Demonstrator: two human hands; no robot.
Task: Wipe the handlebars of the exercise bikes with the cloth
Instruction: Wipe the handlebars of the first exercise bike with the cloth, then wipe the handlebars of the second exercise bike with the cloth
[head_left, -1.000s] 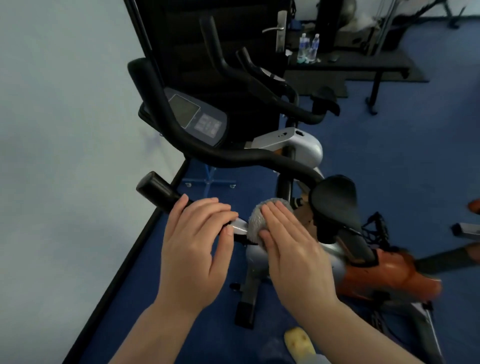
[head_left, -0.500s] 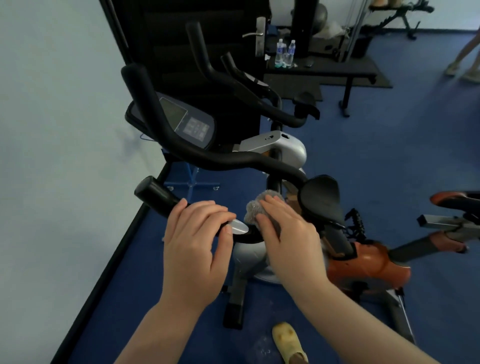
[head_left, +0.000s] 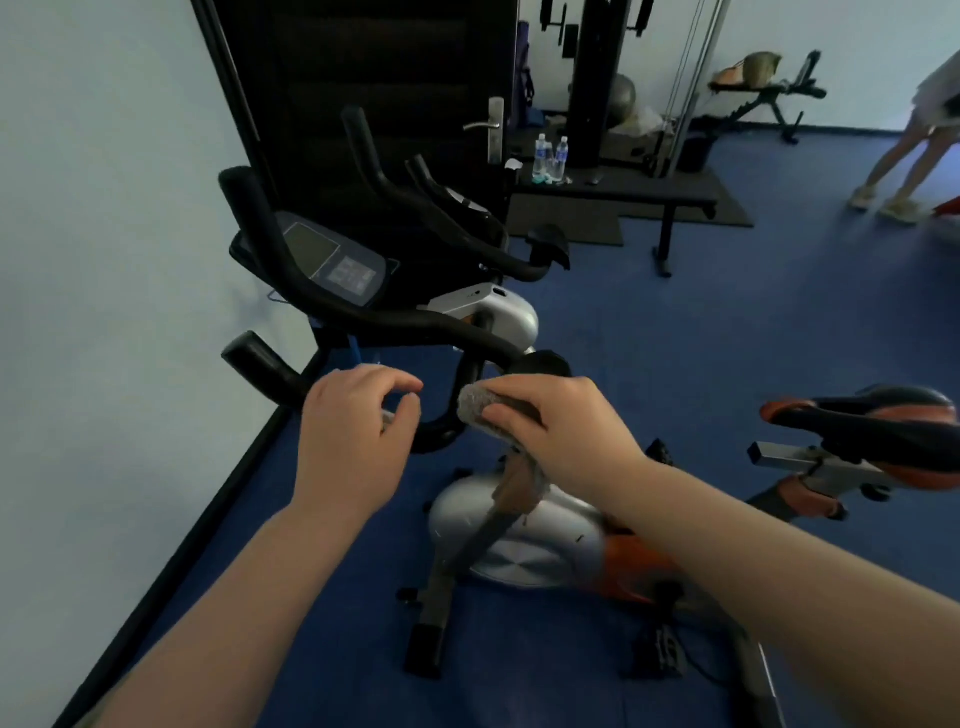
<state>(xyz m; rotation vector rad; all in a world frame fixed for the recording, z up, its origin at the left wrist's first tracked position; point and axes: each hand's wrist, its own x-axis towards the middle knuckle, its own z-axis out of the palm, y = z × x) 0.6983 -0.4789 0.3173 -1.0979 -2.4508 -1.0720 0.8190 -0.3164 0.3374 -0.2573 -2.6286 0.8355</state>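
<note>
The near exercise bike's black handlebar (head_left: 395, 325) curves from upper left to the centre, with a second grip end (head_left: 260, 361) at the left. My left hand (head_left: 353, 441) hovers over that lower grip with fingers curled and loosened, thumb and forefinger apart. My right hand (head_left: 566, 431) presses a grey cloth (head_left: 475, 410) around the bar near the stem, and a brownish tail of the cloth hangs down below it. A second bike's handlebars (head_left: 441, 218) stand behind.
A console (head_left: 332, 265) sits between the near bars. An orange and black saddle (head_left: 872, 415) juts in at right. A wall runs along the left. A black bench (head_left: 623, 195) with two bottles stands beyond, and a person's legs (head_left: 904, 156) show at far right.
My left hand has loosened and lifted off the lower grip. My right hand has slid the cloth right and upward along the bar. The view has tilted up, showing more of the room.
</note>
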